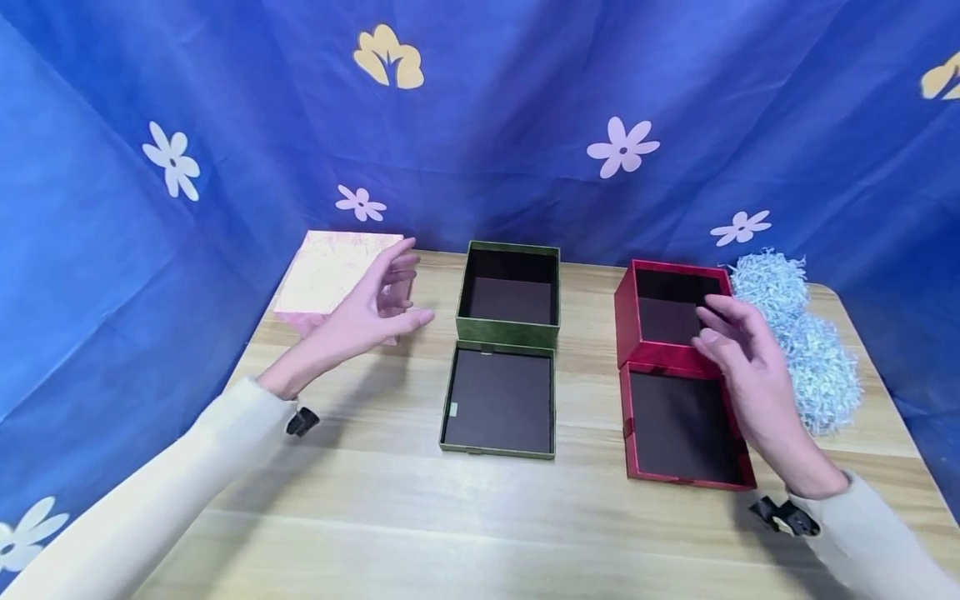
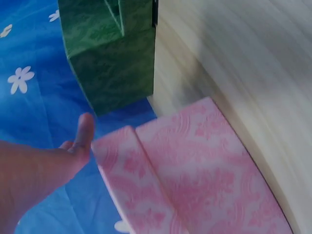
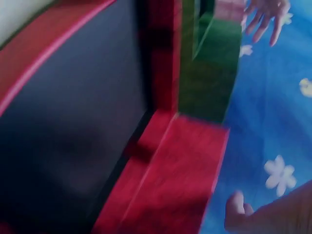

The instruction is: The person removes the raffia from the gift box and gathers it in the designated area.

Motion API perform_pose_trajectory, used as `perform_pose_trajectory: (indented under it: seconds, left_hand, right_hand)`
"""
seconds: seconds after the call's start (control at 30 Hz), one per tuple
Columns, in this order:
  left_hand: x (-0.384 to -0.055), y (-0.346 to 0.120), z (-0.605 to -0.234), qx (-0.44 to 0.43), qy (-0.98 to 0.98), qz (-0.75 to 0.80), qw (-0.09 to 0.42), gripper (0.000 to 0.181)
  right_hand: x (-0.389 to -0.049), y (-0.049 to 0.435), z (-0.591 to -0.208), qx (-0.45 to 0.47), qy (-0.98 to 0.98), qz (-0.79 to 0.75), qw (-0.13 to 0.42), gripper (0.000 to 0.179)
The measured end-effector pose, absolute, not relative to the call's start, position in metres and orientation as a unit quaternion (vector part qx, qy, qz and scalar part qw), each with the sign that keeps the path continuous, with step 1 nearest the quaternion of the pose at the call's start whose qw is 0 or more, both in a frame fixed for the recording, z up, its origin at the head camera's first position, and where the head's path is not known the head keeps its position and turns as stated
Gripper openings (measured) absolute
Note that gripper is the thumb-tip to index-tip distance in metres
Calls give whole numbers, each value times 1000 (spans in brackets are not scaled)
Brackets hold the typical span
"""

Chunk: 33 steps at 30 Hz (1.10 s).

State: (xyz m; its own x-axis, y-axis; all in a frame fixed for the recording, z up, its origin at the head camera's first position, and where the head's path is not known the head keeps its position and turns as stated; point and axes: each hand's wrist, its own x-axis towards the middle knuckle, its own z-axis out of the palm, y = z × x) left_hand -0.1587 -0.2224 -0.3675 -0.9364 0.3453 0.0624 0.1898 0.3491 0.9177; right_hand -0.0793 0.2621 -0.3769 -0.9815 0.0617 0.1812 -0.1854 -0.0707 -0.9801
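Pink patterned square box [image 1: 322, 271], closed, stands far left on the pale wood-grain bench [image 1: 360, 517]; beside it the left hand [image 1: 367, 300], fingers parted, holding nothing, could nudge it askew by sweeping low. Red square box [image 1: 627, 321], black-lined, open, stands right, its shallow red lid [image 1: 678, 421] before it; the right hand [image 1: 753, 367], fingers loosely bent, unladen, might, dipping, jar either or scatter the adjacent light-blue shredded filler [image 1: 821, 367].

Smooth wood-grain table [image 1: 390, 508], creased cloth [image 1: 495, 108]
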Motion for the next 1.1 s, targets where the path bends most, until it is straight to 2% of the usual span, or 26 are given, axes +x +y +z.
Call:
perform_pose_trajectory:
  seconds: [0.33, 0.6, 0.73, 0.8, 0.9, 1.03, 1.1]
  left_hand:
    - [-151, -262, -357, 140, 845, 516, -26, 76]
    - [-157, -298, -361, 98, 852, 501, -120, 49]
    - [-161, -320, -368, 55, 846, 509, -146, 43]
    - [-165, -331, -372, 32, 846, 512, -145, 44]
    - [-170, -348, -380, 1, 853, 509, -118, 51]
    - [-177, -369, -390, -13, 861, 507, -43, 61]
    - [-180, -378, -395, -14, 831, 556, 2, 60]
  right_hand:
    - [-102, 193, -370, 93, -668, 737, -48, 48]
    - [-116, 137, -366, 142, -674, 714, -123, 60]
    - [-121, 106, -364, 165, -664, 713, -154, 61]
    - [-126, 90, -364, 164, -656, 718, -166, 61]
    - [-134, 67, -366, 160, -647, 723, -182, 61]
    - [-148, 36, -369, 158, -650, 717, -197, 61]
    - [-154, 21, -370, 152, -651, 715, -206, 60]
